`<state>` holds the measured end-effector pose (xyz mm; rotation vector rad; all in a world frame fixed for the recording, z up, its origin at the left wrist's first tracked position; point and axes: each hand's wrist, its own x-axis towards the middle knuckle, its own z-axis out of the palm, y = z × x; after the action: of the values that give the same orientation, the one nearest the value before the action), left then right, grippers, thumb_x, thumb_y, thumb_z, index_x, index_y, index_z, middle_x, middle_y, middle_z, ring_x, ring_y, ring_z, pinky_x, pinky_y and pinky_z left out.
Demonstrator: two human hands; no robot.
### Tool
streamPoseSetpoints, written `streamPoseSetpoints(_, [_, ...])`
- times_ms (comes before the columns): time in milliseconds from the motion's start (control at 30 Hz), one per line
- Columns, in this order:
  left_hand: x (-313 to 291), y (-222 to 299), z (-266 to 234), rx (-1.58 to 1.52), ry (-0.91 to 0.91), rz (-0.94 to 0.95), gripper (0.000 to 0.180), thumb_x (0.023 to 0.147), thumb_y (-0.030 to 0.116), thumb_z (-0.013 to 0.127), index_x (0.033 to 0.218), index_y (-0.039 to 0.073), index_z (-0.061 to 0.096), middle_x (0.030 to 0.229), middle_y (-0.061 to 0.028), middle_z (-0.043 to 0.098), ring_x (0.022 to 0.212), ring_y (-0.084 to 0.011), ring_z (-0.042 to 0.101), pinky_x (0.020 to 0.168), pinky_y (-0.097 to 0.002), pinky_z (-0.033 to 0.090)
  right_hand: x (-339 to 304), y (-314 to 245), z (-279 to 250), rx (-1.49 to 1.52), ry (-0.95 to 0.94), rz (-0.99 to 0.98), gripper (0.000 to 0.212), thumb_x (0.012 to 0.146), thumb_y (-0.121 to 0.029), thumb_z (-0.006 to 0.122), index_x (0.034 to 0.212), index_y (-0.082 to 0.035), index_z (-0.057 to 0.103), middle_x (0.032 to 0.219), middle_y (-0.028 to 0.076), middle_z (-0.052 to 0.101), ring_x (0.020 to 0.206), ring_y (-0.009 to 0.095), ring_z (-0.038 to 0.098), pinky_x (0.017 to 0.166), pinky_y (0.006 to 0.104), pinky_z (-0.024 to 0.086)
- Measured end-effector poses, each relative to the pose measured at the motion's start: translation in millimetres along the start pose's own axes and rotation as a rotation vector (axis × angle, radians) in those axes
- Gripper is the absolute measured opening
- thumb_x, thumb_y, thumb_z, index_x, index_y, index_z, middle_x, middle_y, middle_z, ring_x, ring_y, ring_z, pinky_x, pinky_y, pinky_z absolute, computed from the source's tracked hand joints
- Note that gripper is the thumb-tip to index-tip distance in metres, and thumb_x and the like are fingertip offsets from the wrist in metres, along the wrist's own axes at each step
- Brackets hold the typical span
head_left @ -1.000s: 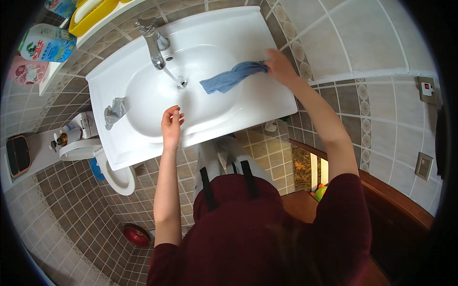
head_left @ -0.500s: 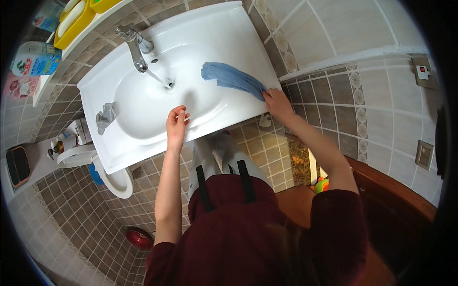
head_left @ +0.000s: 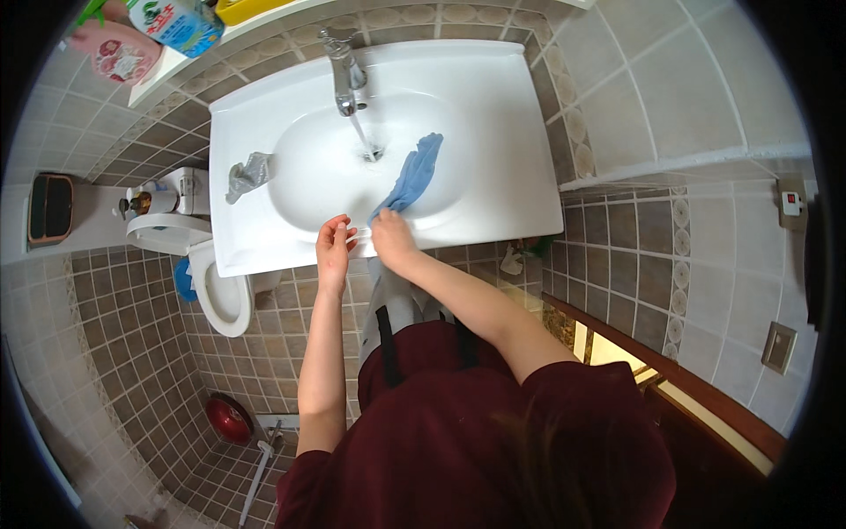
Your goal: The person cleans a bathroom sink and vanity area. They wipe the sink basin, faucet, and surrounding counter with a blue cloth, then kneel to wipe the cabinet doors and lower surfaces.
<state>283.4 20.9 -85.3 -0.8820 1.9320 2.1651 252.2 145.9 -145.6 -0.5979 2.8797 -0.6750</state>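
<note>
A limp blue cloth (head_left: 414, 175) hangs from my right hand (head_left: 393, 238), whose fingers are closed on its near end. The cloth stretches up and to the right over the bowl of the white sink (head_left: 507, 176). My left hand (head_left: 335, 249) is just left of the right one, at the near rim, holding nothing, its fingers loosely curled and apart. Water runs in a thin stream from the chrome faucet (head_left: 344, 84) toward the drain (head_left: 373, 153). A crumpled grey, translucent piece (head_left: 249, 176) lies on the sink's left side.
Bottles, one pink (head_left: 123, 53) and one blue and white (head_left: 181, 25), stand on a shelf at upper left. Left of the sink is a toilet (head_left: 220, 295) with its lid raised. A red basin (head_left: 229, 418) sits at lower left. Tiled wall (head_left: 670, 97) borders the right.
My right hand has brought the blue cloth left from the sink's right ledge to over the bowl, near my left hand. The view has shifted; water still runs.
</note>
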Motion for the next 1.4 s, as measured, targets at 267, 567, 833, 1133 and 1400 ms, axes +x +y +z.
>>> streamPoseSetpoints(267, [15.6,17.6,-64.4,-0.032,0.217,0.12,0.022,0.094,0.019,0.05,0.112,0.009,0.055,0.112,-0.0033,0.058,0.095,-0.0128,0.056,0.08,-0.0276,0.046,94.8,-33.0,27.1,0.904,0.005,0.298,0.025,0.086,-0.023,0.051,0.079,0.0,0.061,0.074,0.018,0.059,0.07,0.028,0.058,0.064,0.0372,0.044])
streamPoseSetpoints(567, [89.5,26.6,-37.6,-0.017,-0.057,0.015,0.032,0.096,0.027,0.048,0.121,0.008,0.049,0.122,-0.0082,0.053,0.105,-0.0209,0.055,0.089,-0.0351,0.046,198.7,33.2,-21.6,1.645,0.143,0.78,0.029,0.087,-0.02,0.058,0.111,-0.011,0.045,0.106,0.006,0.05,0.093,0.02,0.053,0.078,0.0399,0.052])
streamPoseSetpoints(833, [196.5,28.3,50.5,-0.641,-0.342,-0.427,0.047,0.092,0.048,0.046,0.124,0.013,0.04,0.12,-0.0091,0.046,0.116,-0.0255,0.043,0.092,-0.0428,0.042,187.9,5.6,-2.3,1.082,0.558,0.749,0.032,0.085,-0.031,0.059,0.105,-0.006,0.051,0.09,0.014,0.06,0.082,0.028,0.061,0.069,0.0393,0.05])
streamPoseSetpoints(1133, [215.3,-18.3,68.4,-0.396,-0.303,-0.393,0.028,0.091,0.036,0.048,0.105,0.012,0.055,0.097,-0.0039,0.056,0.088,-0.017,0.057,0.075,-0.0299,0.047,198.0,64.4,1.1,0.463,0.13,0.544,0.034,0.084,-0.04,0.059,0.089,-0.006,0.062,0.089,0.017,0.065,0.085,0.035,0.062,0.076,0.046,0.046])
streamPoseSetpoints(1400, [224.9,39.6,60.8,-0.313,-0.027,-0.291,0.051,0.096,0.041,0.036,0.131,0.003,0.042,0.132,-0.0075,0.046,0.125,-0.0191,0.038,0.106,-0.0314,0.024,215.3,59.5,11.8,1.167,0.147,0.666,0.043,0.083,-0.036,0.062,0.113,-0.005,0.057,0.108,0.01,0.062,0.095,0.022,0.06,0.078,0.0337,0.047])
